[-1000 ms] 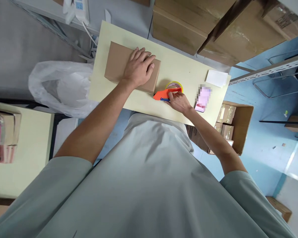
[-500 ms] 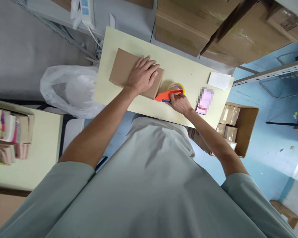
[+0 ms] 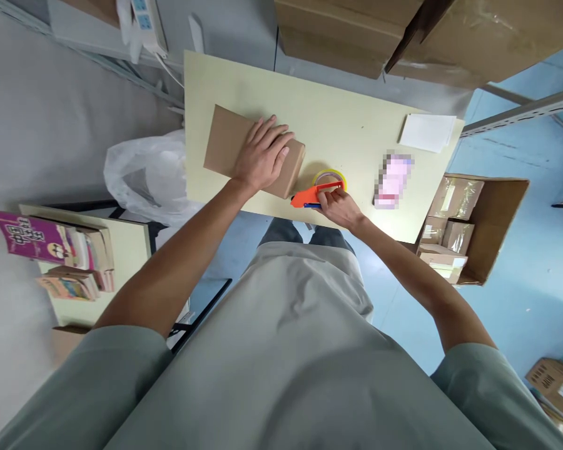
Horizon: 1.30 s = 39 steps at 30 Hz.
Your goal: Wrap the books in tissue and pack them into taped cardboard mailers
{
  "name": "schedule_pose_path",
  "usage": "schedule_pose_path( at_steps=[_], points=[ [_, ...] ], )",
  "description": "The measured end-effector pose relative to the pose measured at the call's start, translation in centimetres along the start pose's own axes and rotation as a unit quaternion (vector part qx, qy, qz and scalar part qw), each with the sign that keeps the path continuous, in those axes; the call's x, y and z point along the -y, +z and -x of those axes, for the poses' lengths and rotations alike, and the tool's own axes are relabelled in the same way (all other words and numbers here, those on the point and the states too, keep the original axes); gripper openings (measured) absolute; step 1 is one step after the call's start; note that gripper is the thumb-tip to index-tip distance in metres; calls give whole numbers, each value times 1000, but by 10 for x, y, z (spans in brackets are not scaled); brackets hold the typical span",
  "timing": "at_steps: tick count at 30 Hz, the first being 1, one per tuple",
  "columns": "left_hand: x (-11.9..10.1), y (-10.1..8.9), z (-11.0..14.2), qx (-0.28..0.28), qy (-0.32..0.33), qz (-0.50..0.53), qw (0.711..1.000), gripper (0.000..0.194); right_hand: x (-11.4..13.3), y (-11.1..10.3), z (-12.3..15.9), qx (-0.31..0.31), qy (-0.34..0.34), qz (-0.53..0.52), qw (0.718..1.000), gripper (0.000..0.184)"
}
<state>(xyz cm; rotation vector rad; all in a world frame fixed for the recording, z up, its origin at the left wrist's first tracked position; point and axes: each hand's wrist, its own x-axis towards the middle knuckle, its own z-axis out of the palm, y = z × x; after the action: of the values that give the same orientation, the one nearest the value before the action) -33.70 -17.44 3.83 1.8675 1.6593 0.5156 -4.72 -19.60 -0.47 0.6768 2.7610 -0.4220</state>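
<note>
A brown cardboard box (image 3: 226, 140) lies on the cream table (image 3: 342, 119), toward its left side. My left hand (image 3: 261, 155) rests flat across the top of the box, fingers stretched out and a little apart. Just to the right, my right hand (image 3: 339, 208) is closed around an orange tape dispenser (image 3: 308, 196) with a blue part along its lower side. A yellow-rimmed roll of tape (image 3: 329, 177) sits in the dispenser. The dispenser's tip is close to the box's lower right corner; whether it touches I cannot tell.
A phone (image 3: 392, 181) and white paper sheets (image 3: 426, 132) lie on the table's right. An open carton (image 3: 497, 231) of taped boxes stands beyond the right edge. At left are a white plastic bag (image 3: 122, 172) and stacked books (image 3: 82, 250). Large cartons (image 3: 333, 37) stand behind.
My view has shifted, showing more of the books and the open carton. The box's right end has tilted slightly, showing its end face; both hands keep their holds.
</note>
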Motion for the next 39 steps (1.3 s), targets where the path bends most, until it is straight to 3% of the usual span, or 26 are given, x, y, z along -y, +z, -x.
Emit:
schedule_pose_path(
  at_steps=[9,13,18,24,27,31,34,39],
  points=[
    [-3,2,0,10,3,-47,999,58,-17,-7,-21,-14,-21,27,999,56],
    [-19,15,4,-24,-57,-67,996,54,-23,-13,-31,-13,-44,23,999,56],
    [-36,28,11,-30,-89,-84,992,53,-8,-21,-45,-13,-79,21,997,38],
    [-34,26,13,-13,-72,-97,993,53,11,-28,-45,-18,-47,6,999,43],
    [-31,26,13,-16,-67,-96,993,53,-9,-28,-38,-13,-9,5,1000,45],
    [-29,27,14,-11,-59,-85,995,52,-69,-27,-29,-33,79,-12,996,45],
    [-28,27,13,-5,-50,-79,996,53,-102,-32,-35,-54,90,-3,995,53],
    [-27,25,17,10,-28,-90,996,54,-102,-45,-62,-59,53,13,997,50]
  ],
)
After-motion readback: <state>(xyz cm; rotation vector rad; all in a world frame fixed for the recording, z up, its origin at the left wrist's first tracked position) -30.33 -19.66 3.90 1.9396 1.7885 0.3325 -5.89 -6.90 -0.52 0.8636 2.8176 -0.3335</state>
